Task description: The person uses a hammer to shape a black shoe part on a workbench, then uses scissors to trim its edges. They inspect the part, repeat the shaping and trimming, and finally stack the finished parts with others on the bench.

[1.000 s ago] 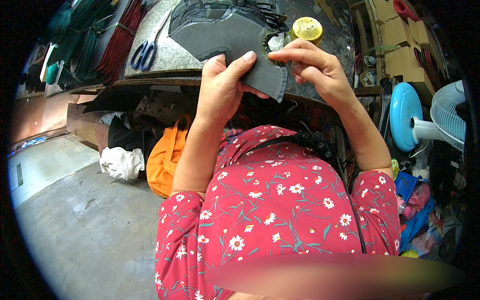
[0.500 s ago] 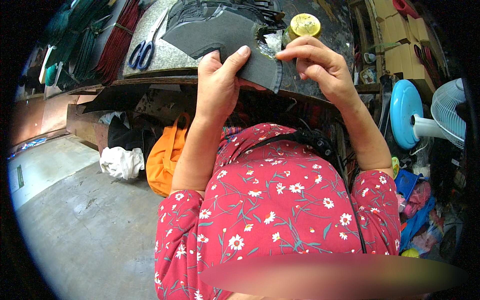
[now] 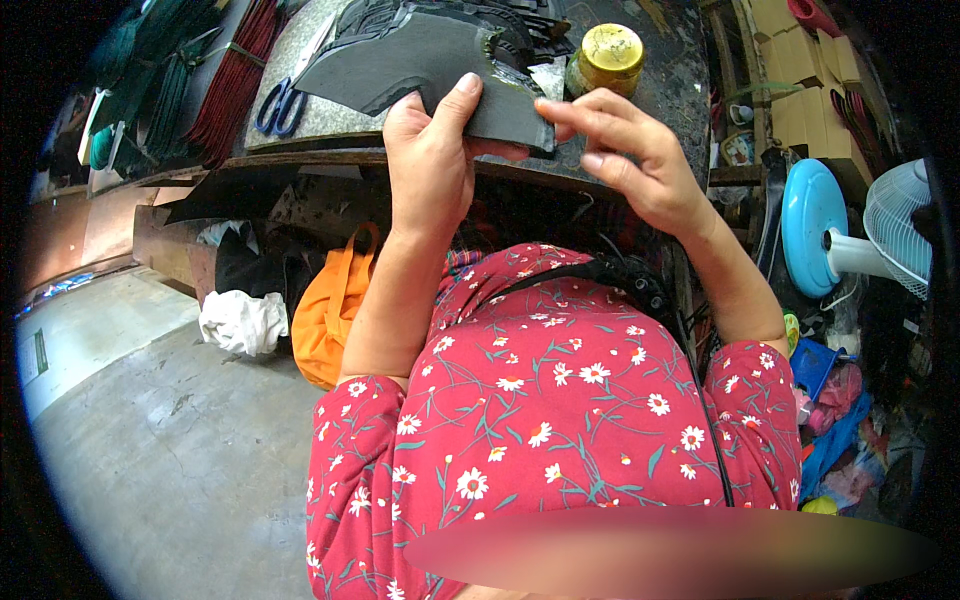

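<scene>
My left hand [image 3: 432, 150] is closed on a dark grey flat cut piece [image 3: 415, 62], which looks like a shoe upper part. Its thumb lies on top, with the fingers underneath. A shiny wet-looking strip shows along the piece's curved inner edge. My right hand [image 3: 645, 160] is at the piece's right edge, index fingertip at or very near that edge. Its thumb stands apart from the fingers, and nothing shows between them. Behind the piece lies a pile of similar dark pieces [image 3: 520, 22]. A yellow-lidded jar [image 3: 608, 62] stands beyond my right hand.
Blue-handled scissors [image 3: 280, 108] lie on a speckled board [image 3: 350, 122] at the left of the table. Bundles of red cords [image 3: 222, 95] and green cords [image 3: 150, 70] are further left. A fan [image 3: 895, 225] stands at right, an orange bag [image 3: 325, 320] below the table.
The grey piece and my left hand have shifted slightly left and up. My right hand has slid along the piece's right edge, and its thumb has spread away from the fingers.
</scene>
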Demonstrator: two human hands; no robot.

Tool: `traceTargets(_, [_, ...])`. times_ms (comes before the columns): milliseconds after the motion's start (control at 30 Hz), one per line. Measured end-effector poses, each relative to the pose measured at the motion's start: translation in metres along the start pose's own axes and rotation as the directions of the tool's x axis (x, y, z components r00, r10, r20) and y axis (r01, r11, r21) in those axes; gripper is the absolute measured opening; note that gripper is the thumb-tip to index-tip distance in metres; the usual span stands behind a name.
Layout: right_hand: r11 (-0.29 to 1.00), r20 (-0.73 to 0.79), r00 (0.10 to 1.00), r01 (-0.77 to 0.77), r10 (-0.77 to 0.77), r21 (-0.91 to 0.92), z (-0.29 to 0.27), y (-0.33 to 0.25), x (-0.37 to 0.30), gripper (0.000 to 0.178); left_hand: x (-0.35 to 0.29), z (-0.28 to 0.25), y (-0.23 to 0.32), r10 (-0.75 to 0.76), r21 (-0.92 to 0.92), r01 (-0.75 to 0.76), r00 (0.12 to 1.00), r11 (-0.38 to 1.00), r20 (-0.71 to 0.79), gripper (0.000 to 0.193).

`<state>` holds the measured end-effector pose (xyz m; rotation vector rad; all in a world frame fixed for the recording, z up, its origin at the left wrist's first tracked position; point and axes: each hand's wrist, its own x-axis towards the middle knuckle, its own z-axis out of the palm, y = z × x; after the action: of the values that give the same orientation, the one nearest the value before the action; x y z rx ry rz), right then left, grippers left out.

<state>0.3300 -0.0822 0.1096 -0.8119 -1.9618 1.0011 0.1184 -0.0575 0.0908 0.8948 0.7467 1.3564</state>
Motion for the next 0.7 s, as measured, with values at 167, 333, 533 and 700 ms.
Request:
traceTargets(167, [0.972, 0.003, 0.996, 0.087, -0.089, -0.218, -0.001, 0.001, -0.003, 0.048, 0.001, 0.0, -0.002, -0.001, -0.009, 0.001, 0.999, 1.0, -0.033, 0.016])
traceTargets(333, [0.907, -0.054, 0.989, 0.103, -0.137, -0.408, 0.003, 0.002, -0.003, 0.048, 0.002, -0.001, -0.004, 0.037, -0.001, -0.037, 0.999, 0.999, -0.032, 0.016])
traceTargets(533, [0.962, 0.039, 0.992, 0.127, -0.121, -0.241, -0.009, -0.011, 0.002, 0.043, 0.003, 0.001, -0.003, 0.052, 0.051, -0.05, 0.998, 0.997, -0.039, 0.02])
traceTargets(700, [0.946, -0.091, 0.991, 0.067, -0.101, -0.318, -0.011, 0.002, 0.016, 0.047, -0.006, 0.008, 0.001, -0.014, 0.141, 0.01, 0.999, 0.99, 0.032, 0.024])
